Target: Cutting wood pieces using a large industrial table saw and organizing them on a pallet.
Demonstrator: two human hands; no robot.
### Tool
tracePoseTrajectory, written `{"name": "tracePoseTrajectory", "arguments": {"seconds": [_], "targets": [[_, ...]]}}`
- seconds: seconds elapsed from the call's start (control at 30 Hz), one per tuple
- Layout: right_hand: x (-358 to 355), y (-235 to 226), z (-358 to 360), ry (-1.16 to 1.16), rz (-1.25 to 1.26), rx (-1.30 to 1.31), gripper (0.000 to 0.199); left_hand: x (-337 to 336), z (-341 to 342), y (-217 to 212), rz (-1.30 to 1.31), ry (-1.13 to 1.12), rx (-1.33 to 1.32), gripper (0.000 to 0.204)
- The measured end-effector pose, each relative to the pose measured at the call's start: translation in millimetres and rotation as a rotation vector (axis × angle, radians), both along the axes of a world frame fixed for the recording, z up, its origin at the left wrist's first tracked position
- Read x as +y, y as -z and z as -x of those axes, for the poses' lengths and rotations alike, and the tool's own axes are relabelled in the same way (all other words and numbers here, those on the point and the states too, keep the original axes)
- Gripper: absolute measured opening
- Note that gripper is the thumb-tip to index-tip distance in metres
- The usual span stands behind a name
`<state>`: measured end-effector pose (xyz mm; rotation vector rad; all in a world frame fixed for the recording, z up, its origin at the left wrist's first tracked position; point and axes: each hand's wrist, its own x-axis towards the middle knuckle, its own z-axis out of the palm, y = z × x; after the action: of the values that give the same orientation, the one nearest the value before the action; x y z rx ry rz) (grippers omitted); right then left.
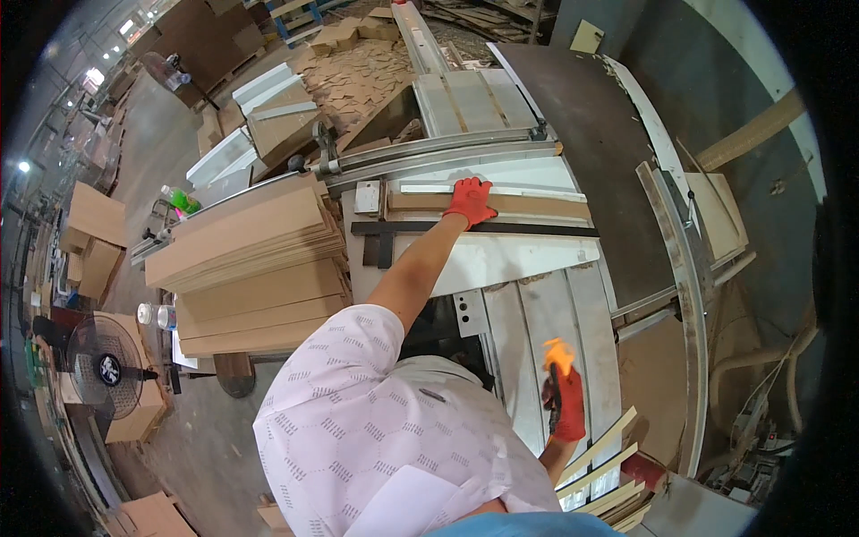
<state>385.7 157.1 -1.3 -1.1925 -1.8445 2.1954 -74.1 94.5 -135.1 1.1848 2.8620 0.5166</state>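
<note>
My left hand (470, 201), in a red glove, rests across a narrow brown board (537, 208), its fingers slightly spread over the far edge. The board lies lengthwise on a white panel (501, 255), between a white strip (559, 193) and a black bar (528, 229). Lower right, my right hand (568, 407), also red-gloved, is closed around an orange and black hand-held tool (560, 358). Blur hides the exact kind of this tool. It is above the grey slotted machine table (546, 313).
Stacked brown boards (250, 242) lie at left. Metal rails (438, 154) cross the machine's far side. Thin pale strips (608, 479) lean beside my right forearm. A dark panel (582, 116) extends at right. A fan (107, 367) stands lower left; scraps (358, 76) cover the far floor.
</note>
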Motion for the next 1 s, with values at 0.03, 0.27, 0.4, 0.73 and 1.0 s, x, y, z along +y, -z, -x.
{"name": "tracePoseTrajectory", "arguments": {"seconds": [0.03, 0.27, 0.4, 0.73, 1.0], "targets": [[6.2, 9.2, 3.2, 0.138, -0.173, -0.014, 0.025, -3.1, 1.0, -2.9, 0.018, 0.004, -0.011, 0.072], [68.1, 116.0, -6.9, 0.221, -1.046, -0.723, 0.079, -38.3, 24.4, -13.2, 0.121, 0.219, -0.015, 0.110], [75.0, 131.7, -2.6, 0.145, -1.026, -0.875, 0.079, -90.2, 21.5, -44.2, 0.415, -0.186, 0.121, 0.113], [101.8, 88.6, 113.1, 0.191, -1.041, 0.146, 0.033, -166.8, 56.3, -25.0, 0.532, -0.112, 0.142, 0.097], [35.1, 121.9, 228.4, 0.055, -0.394, 0.535, 0.032, -170.8, 61.2, -39.8, 0.553, 0.045, 0.143, 0.109]]}}
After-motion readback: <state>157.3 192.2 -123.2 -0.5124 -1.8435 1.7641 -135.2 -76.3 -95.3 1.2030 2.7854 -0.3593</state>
